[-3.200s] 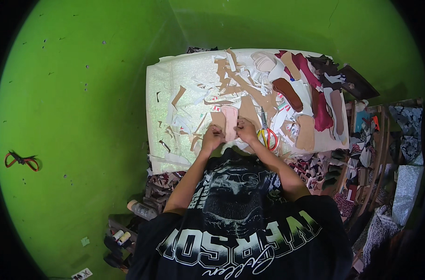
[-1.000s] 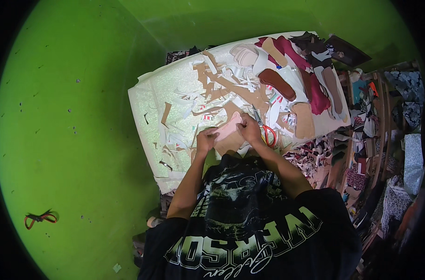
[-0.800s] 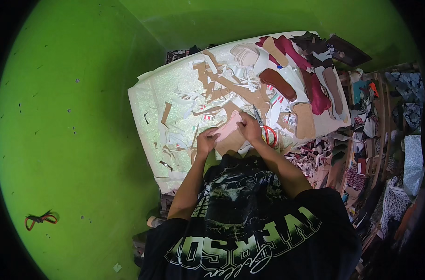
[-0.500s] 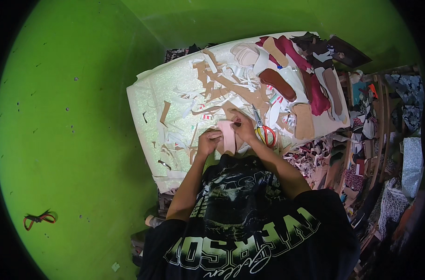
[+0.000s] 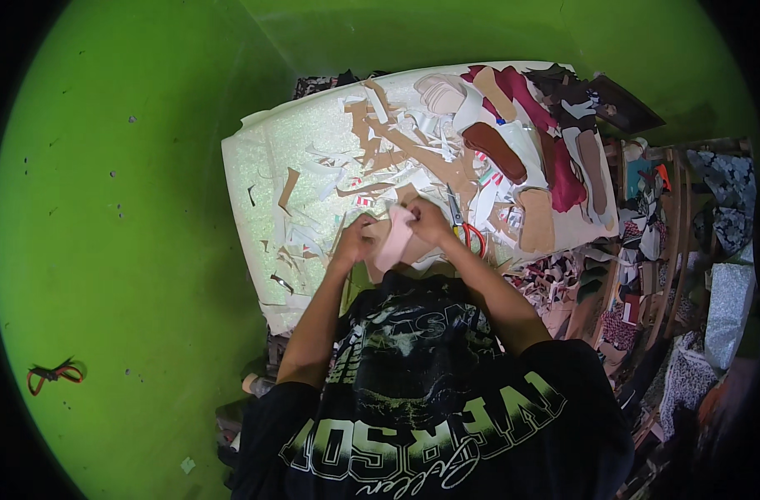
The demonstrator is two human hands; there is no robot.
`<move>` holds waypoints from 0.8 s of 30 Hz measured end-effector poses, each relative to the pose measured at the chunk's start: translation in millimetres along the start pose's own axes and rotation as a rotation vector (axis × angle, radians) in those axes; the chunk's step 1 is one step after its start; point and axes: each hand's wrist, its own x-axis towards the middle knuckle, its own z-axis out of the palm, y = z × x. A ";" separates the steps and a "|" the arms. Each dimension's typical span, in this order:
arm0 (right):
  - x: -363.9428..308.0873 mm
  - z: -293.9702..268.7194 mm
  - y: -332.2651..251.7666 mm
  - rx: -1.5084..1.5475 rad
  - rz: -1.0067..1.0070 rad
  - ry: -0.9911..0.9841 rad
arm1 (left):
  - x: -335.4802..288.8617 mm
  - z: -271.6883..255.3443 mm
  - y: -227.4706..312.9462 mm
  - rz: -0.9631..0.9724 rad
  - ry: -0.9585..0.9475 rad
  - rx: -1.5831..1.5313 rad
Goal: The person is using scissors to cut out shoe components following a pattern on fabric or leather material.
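A pale pink, insole-shaped piece [image 5: 394, 239] stands tilted near the table's front edge, close to my body. My right hand [image 5: 431, 223] pinches its upper end between thumb and fingers. Beside the piece's left edge is my left hand [image 5: 355, 240], fingers bent and apart, seemingly not gripping it. Tan material shows behind and beside the pink piece, partly hidden by my hands. Just right of my right hand lie scissors [image 5: 473, 237] with red and yellow handles, blades pointing away from me.
The pale-covered table [image 5: 259, 179] carries tan and white offcuts [image 5: 434, 167] in the middle. At the right are a brown sole-shaped piece [image 5: 494, 153], tan pieces [image 5: 536, 221] and maroon material [image 5: 569, 190]. Shelving with fabrics [image 5: 647, 217] stands right; a green wall [image 5: 146, 275] rises left.
The pink piece has turned from nearly upright to a slant, its lower end swinging left. My left hand has moved left, away from its edge; my right hand keeps its pinch. The view shifted slightly.
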 end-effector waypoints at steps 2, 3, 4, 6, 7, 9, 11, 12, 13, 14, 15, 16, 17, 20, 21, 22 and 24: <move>7.6 -12.5 -4.1 0.064 -0.006 0.057 | 3.1 -14.8 -7.2 -0.084 -0.018 -0.042; 10.6 -18.1 -4.1 0.134 -0.001 0.128 | 5.5 -19.2 -3.8 -0.160 -0.052 -0.079; 12.0 -24.6 -7.0 0.063 0.031 0.138 | 3.1 -24.5 7.2 -0.175 -0.010 -0.023; 13.0 -24.0 -3.6 0.032 0.047 0.133 | 2.7 -27.3 -1.2 -0.061 0.065 0.038; 14.5 -22.6 -3.1 0.005 0.063 0.132 | 1.7 -29.6 -4.7 0.055 0.137 0.104; 13.4 -19.0 -5.8 0.008 0.092 0.104 | -0.8 -28.7 -3.0 0.010 0.152 0.176; 14.2 -17.0 -4.3 0.012 0.129 0.081 | -5.0 -25.4 12.3 -0.034 0.158 0.247; 16.0 -15.2 0.8 0.021 0.106 0.111 | -8.9 -22.4 22.2 0.007 0.268 0.409; 17.1 -13.2 2.3 0.031 0.082 0.137 | -12.1 -19.2 27.9 0.046 0.381 0.572; 17.7 -11.6 4.2 0.031 0.084 0.135 | -13.7 -16.8 33.7 0.044 0.379 0.572; 18.4 -9.7 2.0 -0.003 0.014 0.190 | -15.2 -14.7 36.3 0.147 0.323 0.504; 18.8 -8.0 0.1 -0.037 -0.055 0.246 | -16.0 -11.3 39.2 0.250 0.266 0.435; 18.8 -7.1 -1.6 -0.036 -0.055 0.243 | -16.6 -3.9 42.0 0.247 0.266 0.435; 19.9 -5.1 -6.8 -0.115 -0.085 0.258 | -22.4 19.9 45.2 0.340 0.047 0.270; 20.1 -3.9 -5.0 -0.184 -0.133 0.287 | -24.7 24.7 47.3 0.320 0.016 0.388; 20.3 -3.0 -3.2 -0.253 -0.182 0.315 | -25.9 28.3 49.1 0.300 -0.015 0.506; 20.2 -1.4 -2.4 -0.236 -0.128 0.321 | -26.4 33.5 49.9 0.292 -0.010 0.535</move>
